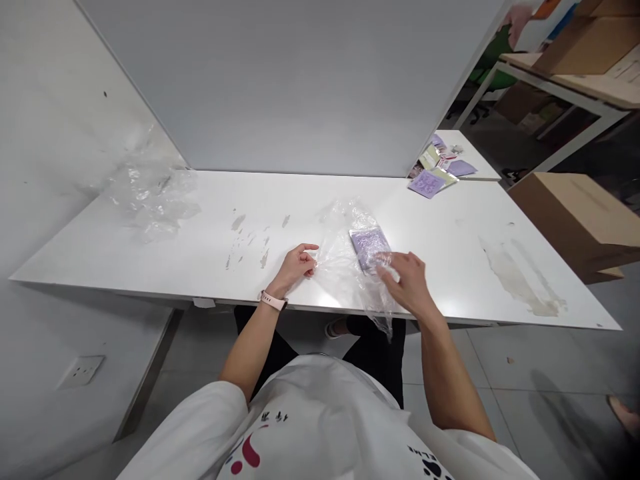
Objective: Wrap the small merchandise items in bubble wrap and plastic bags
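While the left hand (299, 263) pinches the clear bag (350, 260) edge at bench (200, 253) near-centre, right hand (407, 280), fingers loosely spread on the purple packet (370, 245) inside, should keep film taut

My left hand (296, 265) pinches the clear plastic bag (350, 260) near the desk's (200, 253) front edge; my right hand (409, 280) touches the purple packet (370, 247) inside.

One head-worn camera looks forward and steeply down — close over the white table (165, 267), partition wall (300, 87) straight ahead.
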Available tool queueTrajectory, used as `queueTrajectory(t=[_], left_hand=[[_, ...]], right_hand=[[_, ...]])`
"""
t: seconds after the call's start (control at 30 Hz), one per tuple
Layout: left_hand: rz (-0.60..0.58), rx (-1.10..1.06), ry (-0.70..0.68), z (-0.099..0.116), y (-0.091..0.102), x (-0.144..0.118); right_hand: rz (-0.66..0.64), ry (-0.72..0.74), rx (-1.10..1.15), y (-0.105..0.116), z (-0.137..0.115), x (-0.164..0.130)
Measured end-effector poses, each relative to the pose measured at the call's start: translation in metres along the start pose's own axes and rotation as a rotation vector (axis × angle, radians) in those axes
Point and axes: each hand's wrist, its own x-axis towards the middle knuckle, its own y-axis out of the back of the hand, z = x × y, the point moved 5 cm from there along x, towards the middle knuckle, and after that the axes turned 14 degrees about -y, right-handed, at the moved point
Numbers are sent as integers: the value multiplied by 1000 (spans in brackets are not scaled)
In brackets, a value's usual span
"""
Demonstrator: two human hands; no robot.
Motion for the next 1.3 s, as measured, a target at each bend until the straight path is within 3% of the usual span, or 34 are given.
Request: queueTrajectory(t=[0.07,0.13,0.2,0.23,0.3,0.4,0.5,0.57,0.67,0.8,0.93,1.03,1.1,1.2,1.3], left_hand=[[50,1,0,0,4,0],[112,8,0,0,10,0],[148,21,11,1,15,-1],[156,24,18,1,17,-2],[159,24,29,1,18,-2],[151,28,35,1,18,-2],[151,47,43,1,18,-2],[154,63,38,1,18,-2],[167,73,20,3,18,-2],[176,66,26,5,17,-4],[181,51,26,7,16,-4],[184,29,32,8,15,-5],[179,20,34,8,16,-6],[209,41,27,7,28,-10],[258,152,22,6,51,-19]], right_hand=[[-264,111,-2,-11,-22,-21],[-526,117,-40,-15,-27,-44],[-681,53,-115,-9,-17,-65],[-694,12,-156,-2,-8,-72],[-570,-75,-220,16,9,-76],[-211,-152,-240,31,13,-65],[68,-106,-188,11,-11,-39],[134,-115,-282,-18,-26,-17],[66,-198,-466,-56,-34,9],[-42,-252,-549,-64,-33,19],[-157,-211,-540,-45,-34,28],[-282,-222,-378,-25,-23,39],[-308,-262,-208,-8,-5,46],[-230,-298,66,19,34,49],[-222,-377,198,26,71,37]])
